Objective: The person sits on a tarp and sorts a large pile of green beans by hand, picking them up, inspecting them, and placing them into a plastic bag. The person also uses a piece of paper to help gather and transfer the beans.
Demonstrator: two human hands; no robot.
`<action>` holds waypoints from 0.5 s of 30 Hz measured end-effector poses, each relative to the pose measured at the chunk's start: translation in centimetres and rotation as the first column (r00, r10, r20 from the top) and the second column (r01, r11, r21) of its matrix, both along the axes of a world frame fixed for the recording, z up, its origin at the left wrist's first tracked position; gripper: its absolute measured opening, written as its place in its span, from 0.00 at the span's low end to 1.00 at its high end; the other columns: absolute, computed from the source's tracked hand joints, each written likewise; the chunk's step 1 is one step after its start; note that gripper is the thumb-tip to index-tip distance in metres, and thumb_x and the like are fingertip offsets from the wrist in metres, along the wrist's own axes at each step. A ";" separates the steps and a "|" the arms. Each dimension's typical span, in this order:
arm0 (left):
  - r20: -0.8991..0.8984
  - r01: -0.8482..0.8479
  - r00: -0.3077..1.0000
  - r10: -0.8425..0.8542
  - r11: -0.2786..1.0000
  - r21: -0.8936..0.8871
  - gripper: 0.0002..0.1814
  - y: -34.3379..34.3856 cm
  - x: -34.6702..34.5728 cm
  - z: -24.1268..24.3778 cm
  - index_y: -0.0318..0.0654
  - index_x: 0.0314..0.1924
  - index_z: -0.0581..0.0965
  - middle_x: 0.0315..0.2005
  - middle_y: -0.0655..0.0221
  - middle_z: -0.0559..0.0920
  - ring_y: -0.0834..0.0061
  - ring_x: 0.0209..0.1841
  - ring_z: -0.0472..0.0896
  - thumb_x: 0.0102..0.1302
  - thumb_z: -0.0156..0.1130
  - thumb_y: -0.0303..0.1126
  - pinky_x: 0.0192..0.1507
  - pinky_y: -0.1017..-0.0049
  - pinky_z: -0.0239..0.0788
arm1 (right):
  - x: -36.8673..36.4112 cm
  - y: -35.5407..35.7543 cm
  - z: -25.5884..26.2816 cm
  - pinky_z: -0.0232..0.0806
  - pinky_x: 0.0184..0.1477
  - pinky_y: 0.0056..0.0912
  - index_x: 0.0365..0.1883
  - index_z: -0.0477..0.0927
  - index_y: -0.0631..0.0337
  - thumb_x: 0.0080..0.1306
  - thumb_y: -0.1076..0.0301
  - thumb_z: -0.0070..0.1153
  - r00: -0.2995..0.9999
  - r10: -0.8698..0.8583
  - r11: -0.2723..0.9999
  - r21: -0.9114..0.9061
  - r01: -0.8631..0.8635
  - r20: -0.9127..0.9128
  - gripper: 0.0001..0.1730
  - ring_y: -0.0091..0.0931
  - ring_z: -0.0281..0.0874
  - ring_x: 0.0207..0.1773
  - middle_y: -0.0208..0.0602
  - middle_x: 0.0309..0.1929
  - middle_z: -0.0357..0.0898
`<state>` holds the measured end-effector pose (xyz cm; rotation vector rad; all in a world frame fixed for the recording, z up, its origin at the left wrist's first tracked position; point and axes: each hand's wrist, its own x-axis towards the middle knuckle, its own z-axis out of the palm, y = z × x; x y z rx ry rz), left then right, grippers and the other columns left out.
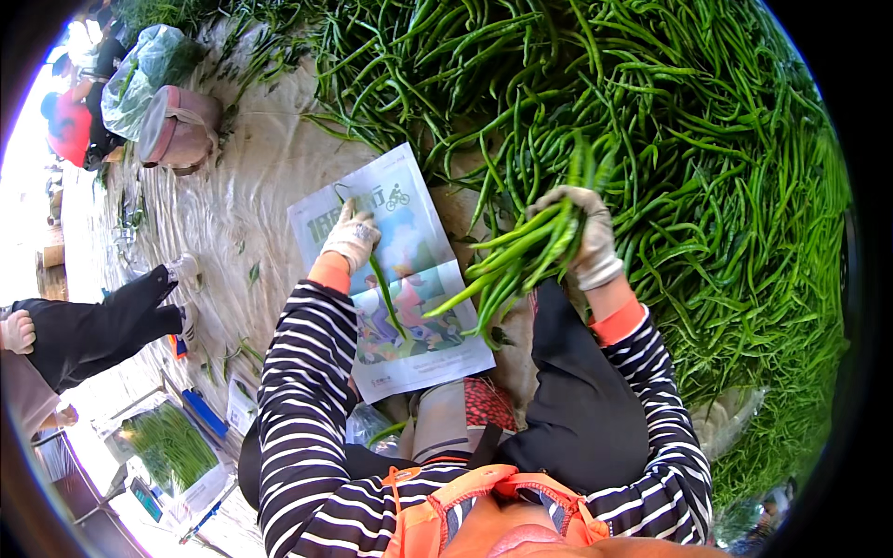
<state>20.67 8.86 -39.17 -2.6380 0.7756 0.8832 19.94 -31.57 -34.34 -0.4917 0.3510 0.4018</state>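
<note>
My left hand, in a pale work glove, has its fingers on a single long green chili pepper. That pepper lies along a printed paper sheet with a colourful picture, its curled stem end showing past my fingertips. Gripped in my right hand, also gloved, is a bunch of green chili peppers with the tips fanned out to the left, over the sheet's right edge. Just beyond my right hand rises a large heap of loose green chili peppers.
A pale plastic ground sheet spreads to the left, bearing a pinkish bucket and a clear plastic bag. Another person's dark trouser legs are at left. Green produce sits at lower left near a metal frame.
</note>
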 end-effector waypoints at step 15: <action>-0.389 -0.558 0.815 0.429 0.403 -0.726 0.20 -13.3 -5.4 8.7 0.35 0.48 0.81 0.32 0.66 0.83 0.73 0.31 0.80 0.59 0.72 0.38 0.38 0.72 0.74 | -1.3 5.1 -5.2 0.79 0.43 0.42 0.37 0.80 0.65 0.70 0.62 0.56 0.938 0.150 0.982 -0.064 -0.179 -0.313 0.13 0.38 0.84 0.35 0.43 0.32 0.83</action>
